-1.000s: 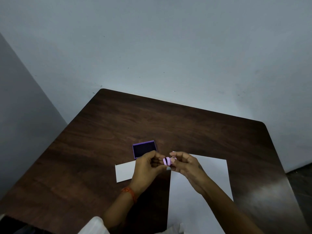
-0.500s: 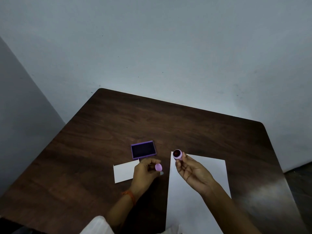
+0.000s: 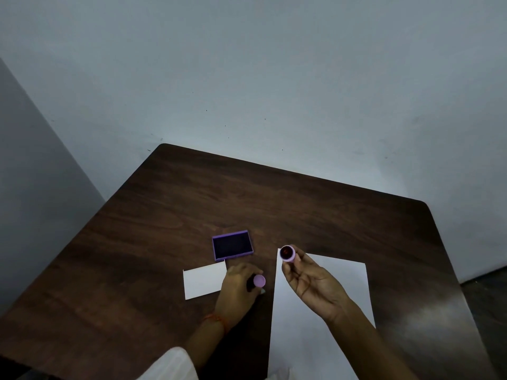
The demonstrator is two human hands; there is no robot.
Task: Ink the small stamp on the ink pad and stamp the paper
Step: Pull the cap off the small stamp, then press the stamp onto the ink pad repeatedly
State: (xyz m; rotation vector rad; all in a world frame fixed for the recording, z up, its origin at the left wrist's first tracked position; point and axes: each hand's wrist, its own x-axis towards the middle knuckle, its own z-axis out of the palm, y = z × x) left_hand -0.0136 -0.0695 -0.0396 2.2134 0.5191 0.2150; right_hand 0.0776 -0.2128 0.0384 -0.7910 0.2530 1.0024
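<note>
- While no writing can be read anywhere, the small stamp (image 3: pixel 287 253) shows a lilac barrel and a dark reddish round face turned up toward the camera.
- Right hand (image 3: pixel 312 286) pinches it in its fingertips above the far left corner of the paper (image 3: pixel 318 338).
- Left hand (image 3: pixel 238 293) curls around a lilac cap (image 3: pixel 259 281), low over the table (image 3: pixel 164 215).
- Ink pad (image 3: pixel 232 244), purple-rimmed and open, lies far left of the stamp; a white card (image 3: pixel 204 279) lies just near of it.

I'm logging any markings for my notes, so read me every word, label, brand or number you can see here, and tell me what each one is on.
No readable text anywhere.
Small stamp, in the right hand: its dark reddish face shows, the design too blurred to read.
Ink pad: no label visible.
Paper and small white card: blank.
</note>
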